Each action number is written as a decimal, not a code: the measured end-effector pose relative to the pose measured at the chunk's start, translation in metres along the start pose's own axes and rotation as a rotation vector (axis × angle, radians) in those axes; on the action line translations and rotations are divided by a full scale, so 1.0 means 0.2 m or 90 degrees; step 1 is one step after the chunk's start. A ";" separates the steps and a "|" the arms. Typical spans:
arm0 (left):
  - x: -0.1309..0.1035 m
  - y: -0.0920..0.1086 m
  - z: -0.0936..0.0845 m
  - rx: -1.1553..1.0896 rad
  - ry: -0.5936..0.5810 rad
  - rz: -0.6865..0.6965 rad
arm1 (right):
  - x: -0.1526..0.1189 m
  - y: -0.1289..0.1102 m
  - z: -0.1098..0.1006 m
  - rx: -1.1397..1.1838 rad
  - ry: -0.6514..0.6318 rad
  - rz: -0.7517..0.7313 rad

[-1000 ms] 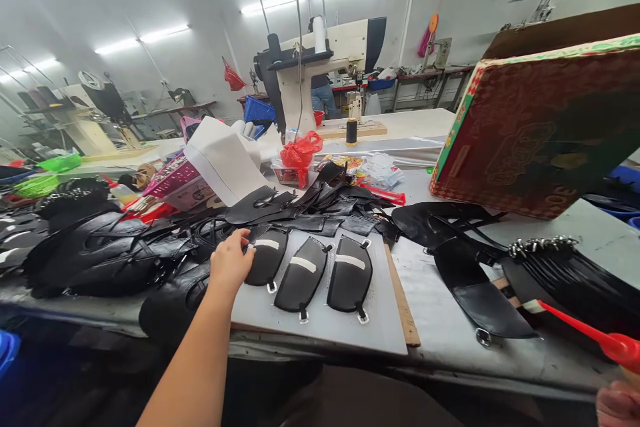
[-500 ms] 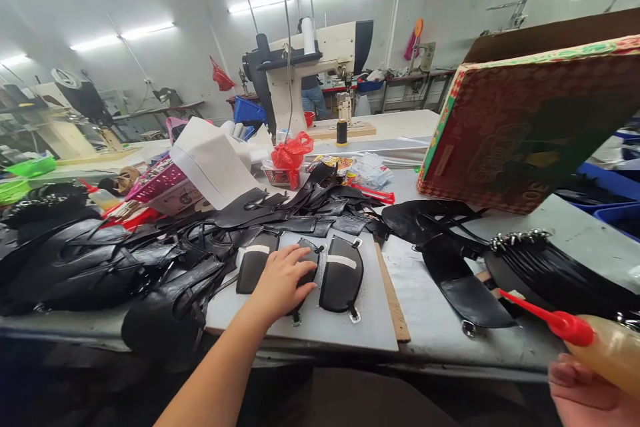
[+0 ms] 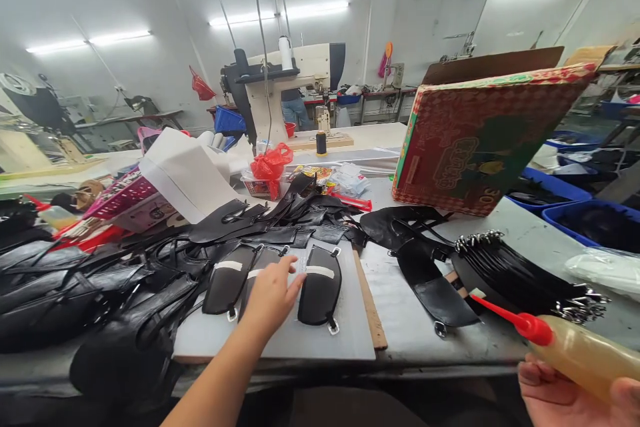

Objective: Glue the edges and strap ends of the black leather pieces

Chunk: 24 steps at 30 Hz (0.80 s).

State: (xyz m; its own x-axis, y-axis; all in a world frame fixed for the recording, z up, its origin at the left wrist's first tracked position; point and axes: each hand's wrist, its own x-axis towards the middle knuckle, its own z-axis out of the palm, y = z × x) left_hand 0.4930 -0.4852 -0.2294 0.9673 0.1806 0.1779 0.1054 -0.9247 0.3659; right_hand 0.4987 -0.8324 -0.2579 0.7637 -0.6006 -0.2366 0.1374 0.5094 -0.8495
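Note:
Three black curved pieces with pale strips and metal rings lie on a white board point(image 3: 350, 340). My left hand point(image 3: 273, 290) rests over the middle piece point(image 3: 260, 267), covering much of it, with its fingers partly spread. The right piece point(image 3: 320, 290) lies beside my thumb, and the left piece point(image 3: 227, 287) is left of the hand. In my right hand point(image 3: 555, 387), at the lower right, is a bottle point(image 3: 585, 350) of yellowish liquid, its long red nozzle pointing left above the table.
Black straps and leather pieces point(image 3: 125, 280) are heaped left of and behind the board. A strap bundle point(image 3: 510, 273) with metal buckles lies at the right. A red and green box point(image 3: 460, 147) leans behind it. A sewing machine point(image 3: 295, 73) stands farther back.
The view has turned right. The middle piece has shifted left towards the left piece, away from the right one, with my left hand on it. My right hand still holds the bottle.

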 end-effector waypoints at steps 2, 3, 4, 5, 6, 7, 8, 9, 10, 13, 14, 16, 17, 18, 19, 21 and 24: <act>0.01 0.06 0.03 -0.079 -0.058 -0.049 | -0.01 0.00 0.01 0.017 -0.011 -0.008; 0.02 0.08 0.04 -0.097 -0.072 -0.073 | -0.01 0.00 0.01 0.027 -0.011 -0.006; 0.03 0.08 0.04 -0.096 -0.073 -0.094 | -0.01 0.00 0.01 0.037 -0.006 0.004; 0.03 0.07 0.03 -0.080 -0.065 -0.111 | -0.01 0.00 0.01 0.048 0.004 0.015; 0.03 0.05 0.02 -0.055 -0.055 -0.119 | 0.00 0.00 0.00 0.060 0.014 0.030; 0.03 0.02 0.00 -0.020 -0.045 -0.121 | 0.01 0.00 -0.01 0.074 0.021 0.046; 0.02 0.00 -0.02 0.024 -0.034 -0.116 | 0.03 0.00 -0.03 0.090 0.023 0.058; 0.02 -0.02 -0.04 0.073 -0.022 -0.102 | 0.04 0.01 -0.04 0.107 0.020 0.063; 0.03 -0.04 -0.06 0.126 0.000 -0.078 | 0.06 0.02 -0.06 0.122 0.011 0.064; 0.08 0.04 -0.08 0.210 0.103 0.047 | 0.11 0.06 -0.10 0.156 -0.021 0.047; 0.11 0.11 -0.07 0.208 0.114 0.100 | 0.12 0.07 -0.11 0.165 -0.027 0.044; 0.17 0.31 0.01 0.184 0.051 0.226 | 0.14 0.08 -0.12 0.185 -0.031 0.041; 0.21 0.42 0.06 0.180 -0.028 0.297 | 0.14 0.09 -0.12 0.195 -0.032 0.042; 0.24 0.53 0.13 0.182 -0.119 0.379 | 0.15 0.09 -0.12 0.204 -0.034 0.043; 0.27 0.63 0.21 0.190 -0.200 0.466 | 0.15 0.08 -0.11 0.211 -0.038 0.043; 0.31 0.79 0.38 0.180 -0.295 0.629 | 0.14 0.07 -0.11 0.223 -0.040 0.047; 0.36 0.92 0.59 0.183 -0.319 0.683 | 0.14 0.04 -0.12 0.247 -0.022 0.055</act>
State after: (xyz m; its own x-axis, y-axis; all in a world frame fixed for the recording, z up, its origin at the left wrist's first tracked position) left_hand 0.6095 -0.6828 -0.2571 0.5700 -0.8112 -0.1304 -0.8162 -0.5773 0.0229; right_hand 0.5070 -0.8598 -0.2826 0.8026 -0.5276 -0.2781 0.2946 0.7562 -0.5843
